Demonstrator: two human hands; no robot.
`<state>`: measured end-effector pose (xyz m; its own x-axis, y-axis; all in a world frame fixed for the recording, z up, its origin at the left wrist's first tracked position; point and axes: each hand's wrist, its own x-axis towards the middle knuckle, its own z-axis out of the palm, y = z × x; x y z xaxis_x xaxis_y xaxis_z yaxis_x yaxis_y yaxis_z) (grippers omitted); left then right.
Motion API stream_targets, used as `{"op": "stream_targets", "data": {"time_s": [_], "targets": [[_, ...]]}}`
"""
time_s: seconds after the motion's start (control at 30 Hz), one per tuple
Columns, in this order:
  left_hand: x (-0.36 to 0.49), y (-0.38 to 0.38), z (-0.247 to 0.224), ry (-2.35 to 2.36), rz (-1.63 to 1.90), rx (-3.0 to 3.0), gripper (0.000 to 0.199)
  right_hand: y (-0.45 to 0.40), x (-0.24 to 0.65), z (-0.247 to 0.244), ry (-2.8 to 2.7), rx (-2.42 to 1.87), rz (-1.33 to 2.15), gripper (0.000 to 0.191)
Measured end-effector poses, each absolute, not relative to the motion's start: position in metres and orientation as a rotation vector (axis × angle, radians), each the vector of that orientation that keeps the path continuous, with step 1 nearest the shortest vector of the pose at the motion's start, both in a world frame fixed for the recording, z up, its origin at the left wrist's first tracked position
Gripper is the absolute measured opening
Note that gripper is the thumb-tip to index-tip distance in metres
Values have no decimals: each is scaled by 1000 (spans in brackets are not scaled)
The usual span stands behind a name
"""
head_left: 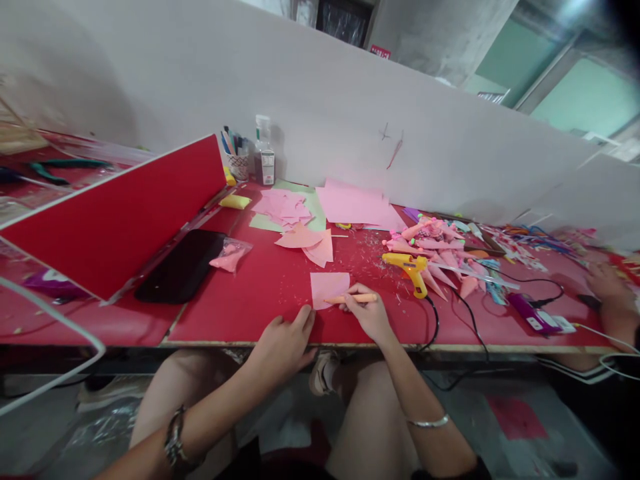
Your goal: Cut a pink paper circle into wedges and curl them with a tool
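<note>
A small square of pink paper (323, 285) lies on the red table near its front edge. My right hand (369, 316) is closed round an orange pen (363, 298), whose tip points left and rests on or just over the paper. At the paper's lower left corner is my left hand (285, 343), its fingers stretched out and touching or very near that corner. Behind the square lie cut pink paper pieces (320, 250), and further back a heap of pink scraps (284, 205) on green paper.
A yellow glue gun (413, 270) with a black cable lies to the right, beside a pile of pink cones (440, 240). At left are a black phone (183, 267) and a red divider (125, 213). Another person's hand (607, 283) rests at far right.
</note>
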<state>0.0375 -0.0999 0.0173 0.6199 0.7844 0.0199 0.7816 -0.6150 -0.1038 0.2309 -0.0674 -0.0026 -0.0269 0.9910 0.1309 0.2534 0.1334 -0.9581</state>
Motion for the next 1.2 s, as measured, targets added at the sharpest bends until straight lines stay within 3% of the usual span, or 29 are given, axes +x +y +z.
{"op": "stream_targets", "data": {"time_s": [0.53,0.83,1.2], "targets": [[36,-101,11,-1359,-2,-2767,46,-39,258,-12,-1270,-1390,666,20],[36,-101,17,-1382,10,-2786,45,-78,222,-3,-1449,-1271,998,17],[36,-100,13,-1336,-8,-2755,50,-79,219,-1,-1510,-1244,1018,15]]}}
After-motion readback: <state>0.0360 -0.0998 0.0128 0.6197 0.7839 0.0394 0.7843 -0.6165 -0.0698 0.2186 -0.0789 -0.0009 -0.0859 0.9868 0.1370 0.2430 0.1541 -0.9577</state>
